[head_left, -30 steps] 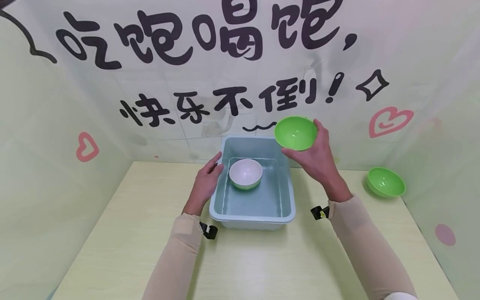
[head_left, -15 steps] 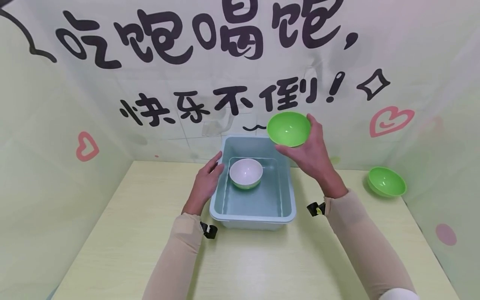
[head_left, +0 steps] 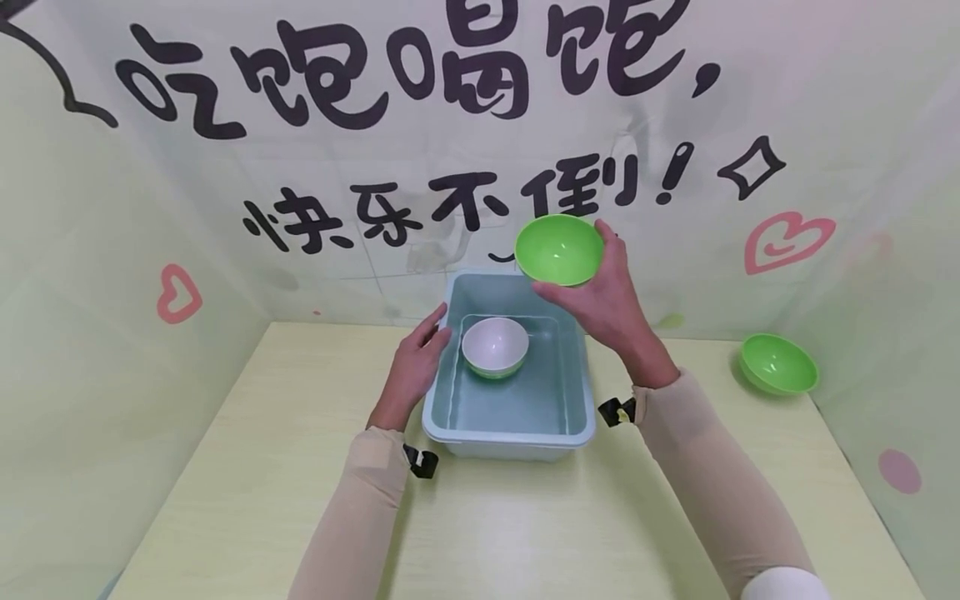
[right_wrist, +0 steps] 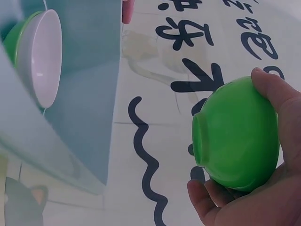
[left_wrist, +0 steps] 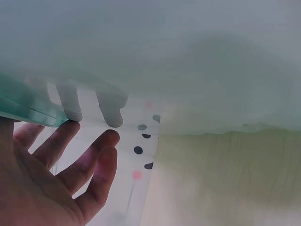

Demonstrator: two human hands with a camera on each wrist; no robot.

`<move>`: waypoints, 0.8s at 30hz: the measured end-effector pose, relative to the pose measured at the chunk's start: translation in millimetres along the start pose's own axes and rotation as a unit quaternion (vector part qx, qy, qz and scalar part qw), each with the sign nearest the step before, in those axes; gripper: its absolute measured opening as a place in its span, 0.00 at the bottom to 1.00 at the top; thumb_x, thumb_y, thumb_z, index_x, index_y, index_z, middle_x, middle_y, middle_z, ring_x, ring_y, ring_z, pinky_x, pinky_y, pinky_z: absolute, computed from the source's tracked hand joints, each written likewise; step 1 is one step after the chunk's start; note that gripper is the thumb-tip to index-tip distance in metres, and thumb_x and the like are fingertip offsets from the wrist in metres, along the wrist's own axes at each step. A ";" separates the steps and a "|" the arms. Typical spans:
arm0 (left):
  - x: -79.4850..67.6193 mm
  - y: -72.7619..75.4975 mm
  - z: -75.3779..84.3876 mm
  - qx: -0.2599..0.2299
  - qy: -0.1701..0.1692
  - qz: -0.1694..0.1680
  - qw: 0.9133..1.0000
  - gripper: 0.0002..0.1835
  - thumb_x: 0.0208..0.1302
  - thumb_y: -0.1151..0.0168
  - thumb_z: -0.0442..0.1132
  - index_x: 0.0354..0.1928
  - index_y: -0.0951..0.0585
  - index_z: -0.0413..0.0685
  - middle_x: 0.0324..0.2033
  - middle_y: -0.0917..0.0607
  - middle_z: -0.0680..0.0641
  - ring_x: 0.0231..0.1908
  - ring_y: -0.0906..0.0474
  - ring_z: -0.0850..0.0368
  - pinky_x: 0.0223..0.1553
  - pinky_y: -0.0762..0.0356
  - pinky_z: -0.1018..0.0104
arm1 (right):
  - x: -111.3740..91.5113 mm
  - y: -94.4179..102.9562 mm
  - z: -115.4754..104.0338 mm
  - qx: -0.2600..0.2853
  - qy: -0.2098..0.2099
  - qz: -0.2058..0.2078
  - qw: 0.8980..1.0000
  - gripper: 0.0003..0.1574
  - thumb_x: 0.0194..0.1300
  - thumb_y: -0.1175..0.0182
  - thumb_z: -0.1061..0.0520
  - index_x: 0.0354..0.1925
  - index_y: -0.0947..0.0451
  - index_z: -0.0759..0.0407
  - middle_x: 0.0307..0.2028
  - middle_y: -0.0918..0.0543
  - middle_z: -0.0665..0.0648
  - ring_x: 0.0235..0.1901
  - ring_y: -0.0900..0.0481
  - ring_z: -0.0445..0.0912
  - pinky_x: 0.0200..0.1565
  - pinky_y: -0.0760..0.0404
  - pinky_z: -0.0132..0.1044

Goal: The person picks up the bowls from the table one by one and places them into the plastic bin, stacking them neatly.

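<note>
My right hand [head_left: 606, 298] grips a green bowl [head_left: 558, 250] by its rim, above the far right part of a light blue plastic bin [head_left: 510, 439]. In the right wrist view the bowl's rounded outside and foot ring face the camera, thumb on one side and fingers on the other. Inside the bin, toward its left, a white bowl [head_left: 496, 343] sits nested in a green bowl [right_wrist: 14, 40], of which only the outer edge shows. My left hand [head_left: 415, 363] is at the bin's left wall, its fingers [left_wrist: 63, 139] relaxed and spread, fingertips right at the wall.
Another green bowl [head_left: 778, 365] stands at the table's back right corner. The pale wooden table [head_left: 495, 533] is enclosed by printed cloth walls [head_left: 337, 158] at the back and both sides, the back one close behind the bin.
My right hand has carried the green bowl leftward and slightly up, bringing it over the back of the bin. The left hand and the nested bowls stay where they were.
</note>
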State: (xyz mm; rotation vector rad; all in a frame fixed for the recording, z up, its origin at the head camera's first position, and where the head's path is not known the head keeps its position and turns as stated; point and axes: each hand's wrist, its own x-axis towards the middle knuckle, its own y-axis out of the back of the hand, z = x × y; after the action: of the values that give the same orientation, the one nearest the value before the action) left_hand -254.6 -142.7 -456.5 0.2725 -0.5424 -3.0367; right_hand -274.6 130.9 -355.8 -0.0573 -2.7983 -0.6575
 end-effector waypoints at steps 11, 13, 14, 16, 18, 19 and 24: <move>-1.9 0.2 1.2 -0.003 0.001 0.002 1.000 0.26 0.79 0.51 0.56 0.75 0.38 0.84 0.79 0.39 0.53 0.80 0.44 0.48 0.77 0.41 0.43 | 2.7 -13.1 -6.5 0.021 0.002 0.000 1.000 0.73 0.51 0.21 0.45 0.80 0.57 0.55 0.73 0.41 0.61 0.66 0.31 0.57 0.66 0.25 0.55; -2.3 0.0 1.2 -0.003 0.001 0.003 1.000 0.26 0.79 0.51 0.57 0.75 0.38 0.84 0.79 0.39 0.53 0.80 0.44 0.48 0.77 0.41 0.43 | 3.2 -15.2 -7.6 0.020 -0.002 -0.001 1.000 0.73 0.51 0.21 0.44 0.80 0.57 0.54 0.74 0.42 0.62 0.67 0.32 0.57 0.66 0.25 0.56; -2.3 -0.2 1.1 -0.004 -0.001 0.003 1.000 0.26 0.78 0.51 0.57 0.75 0.37 0.84 0.79 0.38 0.52 0.80 0.43 0.48 0.77 0.41 0.43 | 3.2 -16.3 -8.3 0.021 -0.004 -0.002 1.000 0.73 0.51 0.21 0.44 0.80 0.57 0.54 0.74 0.42 0.62 0.67 0.32 0.57 0.66 0.25 0.56; -2.2 -0.5 0.6 -0.004 -0.003 0.003 1.000 0.26 0.78 0.51 0.58 0.75 0.37 0.84 0.79 0.38 0.52 0.80 0.43 0.48 0.77 0.41 0.43 | 3.3 -18.5 -9.4 0.022 -0.009 -0.004 1.000 0.73 0.51 0.21 0.43 0.80 0.58 0.53 0.75 0.43 0.62 0.67 0.32 0.57 0.66 0.26 0.56; -2.0 -0.7 -0.1 -0.003 -0.003 0.002 1.000 0.26 0.78 0.51 0.59 0.75 0.38 0.84 0.79 0.39 0.53 0.80 0.44 0.48 0.77 0.41 0.44 | 3.2 -21.0 -10.3 0.022 -0.014 -0.006 1.000 0.74 0.51 0.22 0.42 0.80 0.58 0.52 0.75 0.44 0.61 0.67 0.32 0.57 0.67 0.26 0.56; -1.8 -0.7 -0.5 -0.003 -0.004 0.002 1.000 0.26 0.78 0.51 0.59 0.74 0.37 0.84 0.79 0.38 0.53 0.80 0.44 0.49 0.78 0.41 0.44 | 3.3 -22.4 -10.4 0.023 -0.016 -0.007 1.000 0.74 0.51 0.22 0.41 0.81 0.58 0.52 0.75 0.44 0.61 0.67 0.33 0.57 0.67 0.26 0.56; -2.0 0.5 -1.6 -0.002 0.000 0.002 1.000 0.26 0.78 0.52 0.60 0.74 0.38 0.85 0.80 0.39 0.53 0.80 0.45 0.48 0.78 0.42 0.44 | 3.6 -29.8 -11.9 0.034 -0.020 -0.012 0.999 0.74 0.51 0.21 0.41 0.80 0.57 0.51 0.75 0.43 0.60 0.67 0.32 0.56 0.67 0.26 0.55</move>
State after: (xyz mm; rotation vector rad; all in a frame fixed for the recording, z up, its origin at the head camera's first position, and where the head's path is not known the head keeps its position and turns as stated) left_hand -252.3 -143.6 -457.4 0.2696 -0.5350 -3.0346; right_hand -278.1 98.9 -357.5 -0.0256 -2.8624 -0.5718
